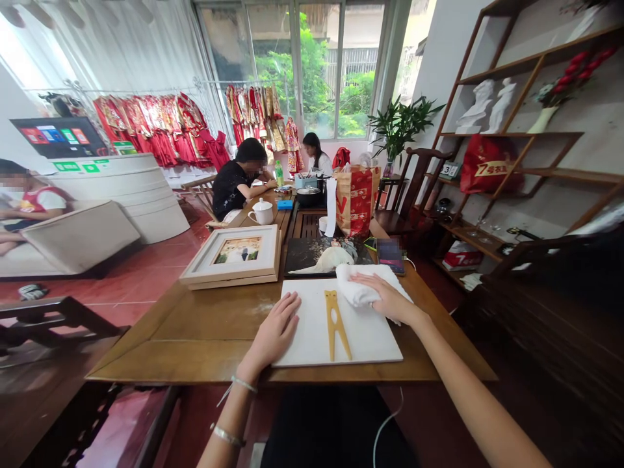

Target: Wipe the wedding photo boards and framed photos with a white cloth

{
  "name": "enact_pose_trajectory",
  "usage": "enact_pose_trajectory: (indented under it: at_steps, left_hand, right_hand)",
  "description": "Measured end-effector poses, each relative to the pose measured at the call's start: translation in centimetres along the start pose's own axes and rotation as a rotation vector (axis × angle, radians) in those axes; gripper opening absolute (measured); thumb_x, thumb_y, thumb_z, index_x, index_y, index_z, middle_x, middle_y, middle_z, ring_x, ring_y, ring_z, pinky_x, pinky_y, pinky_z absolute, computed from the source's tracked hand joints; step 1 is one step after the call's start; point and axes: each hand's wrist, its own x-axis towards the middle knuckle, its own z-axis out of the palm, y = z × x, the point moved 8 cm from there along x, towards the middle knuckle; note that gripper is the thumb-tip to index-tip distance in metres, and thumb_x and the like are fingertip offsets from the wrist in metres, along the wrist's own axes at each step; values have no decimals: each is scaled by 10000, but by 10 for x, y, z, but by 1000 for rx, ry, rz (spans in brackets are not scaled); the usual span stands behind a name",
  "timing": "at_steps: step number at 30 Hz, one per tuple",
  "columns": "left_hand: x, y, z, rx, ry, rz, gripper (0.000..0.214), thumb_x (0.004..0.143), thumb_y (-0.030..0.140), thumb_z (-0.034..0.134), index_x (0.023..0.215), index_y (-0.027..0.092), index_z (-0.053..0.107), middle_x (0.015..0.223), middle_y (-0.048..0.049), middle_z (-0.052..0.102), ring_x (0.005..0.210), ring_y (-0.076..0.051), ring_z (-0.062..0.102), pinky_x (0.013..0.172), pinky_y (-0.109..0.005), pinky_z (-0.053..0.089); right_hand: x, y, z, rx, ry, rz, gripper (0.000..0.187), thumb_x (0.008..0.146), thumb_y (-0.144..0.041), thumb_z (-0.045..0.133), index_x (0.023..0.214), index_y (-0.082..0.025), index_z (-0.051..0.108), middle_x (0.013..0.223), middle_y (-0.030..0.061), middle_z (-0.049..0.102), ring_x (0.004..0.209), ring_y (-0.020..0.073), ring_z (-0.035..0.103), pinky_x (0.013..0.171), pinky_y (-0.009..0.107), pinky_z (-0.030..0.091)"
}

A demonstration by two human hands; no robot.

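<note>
At the near edge of the table (209, 331), directly before the person, lies a white board (375, 341), flat and with its long side running 9 to 3 o'clock. A folded white cloth (351, 281) sits on the board's 1 o'clock corner. The right hand (389, 297) rests palm down on this cloth, fingers extended and pressing it onto the board; no pinch is visible. The left hand (274, 330) lies at the board's 9 o'clock edge, palm down, fingers straight and slightly spread, partly on the board and partly on the table. Between the two hands, near the board's middle, lies a forked wooden tool (335, 325). Its long axis runs 12 to 6 o'clock, solid end at 12, the two legs opening toward 6. The tool touches neither hand and lies about midway between them. Beyond the board at 12 o'clock lies a dark picture panel (312, 255), at 11 o'clock a stack of picture frames (234, 255), and at 1 o'clock a phone (390, 255). Farther along the table stands a red bag (354, 200); two other people sit at its far end.
</note>
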Motion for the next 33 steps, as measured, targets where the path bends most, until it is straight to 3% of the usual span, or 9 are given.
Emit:
enact_pose_trajectory:
  at_steps: [3,7,10,13,17,21,26,29,33]
  left_hand:
    - [0,0,1,10,3,-4,433,925,262,372,1323,150,502,1451,-100,432,1387,-232,318,1143,-451,275]
    - [-1,1,1,18,2,1,432,929,264,362,1329,167,494,1459,-91,422,1391,-224,310,1145,-447,272]
    - [-2,1,1,23,-1,-8,438,934,273,350,1335,157,485,1464,-93,414,1393,-221,304,1150,-444,260]
    - [-2,1,1,29,-7,-16,444,934,277,348,1338,153,483,1466,-91,411,1397,-219,296,1153,-439,254]
    - [-1,0,1,34,-15,-12,443,932,274,348,1335,157,489,1465,-86,414,1396,-220,297,1151,-441,258]
    - [-1,-1,1,32,-21,-11,445,933,276,345,1338,156,487,1467,-85,410,1396,-220,297,1147,-447,264]
    - [-1,-2,2,26,-12,-7,438,934,281,351,1335,173,490,1462,-79,420,1393,-216,305,1146,-442,269]
    - [-2,-2,1,20,16,-4,426,931,280,362,1327,197,497,1455,-71,431,1386,-213,320,1141,-441,281]
    - [-2,-2,2,14,16,-15,432,932,274,355,1331,179,490,1460,-81,423,1392,-213,308,1145,-442,272]
  right_hand:
    - [-13,-10,6,-16,4,1,836,530,-36,400,1347,-198,474,1434,49,437,1367,206,308,1141,513,128]
    - [-63,-45,16,-98,-8,-35,912,502,-24,403,1390,-229,414,1473,24,376,1388,193,256,1149,508,102]
    - [-104,-72,21,-121,-49,-58,889,554,-11,418,1404,-267,386,1495,-2,337,1398,180,228,1160,485,92]
    - [-127,-84,22,-115,-101,-56,866,595,-15,428,1414,-288,362,1502,-19,319,1399,169,223,1165,468,91]
    - [-110,-72,19,-83,-117,-26,873,571,-14,411,1403,-276,390,1487,-9,349,1389,168,252,1162,464,98]
    - [-53,-45,13,-67,-97,31,888,520,-39,402,1388,-224,422,1471,26,378,1386,187,262,1151,481,113]
    - [6,-23,8,-96,-94,114,768,603,-64,410,1363,-164,459,1460,64,398,1382,200,271,1150,464,106]
    - [5,-28,11,-108,-98,122,776,593,-59,419,1362,-149,459,1463,72,393,1383,208,267,1152,469,84]
    - [-38,-55,22,-151,-122,99,856,541,-47,418,1387,-174,426,1485,45,354,1401,199,219,1155,478,74]
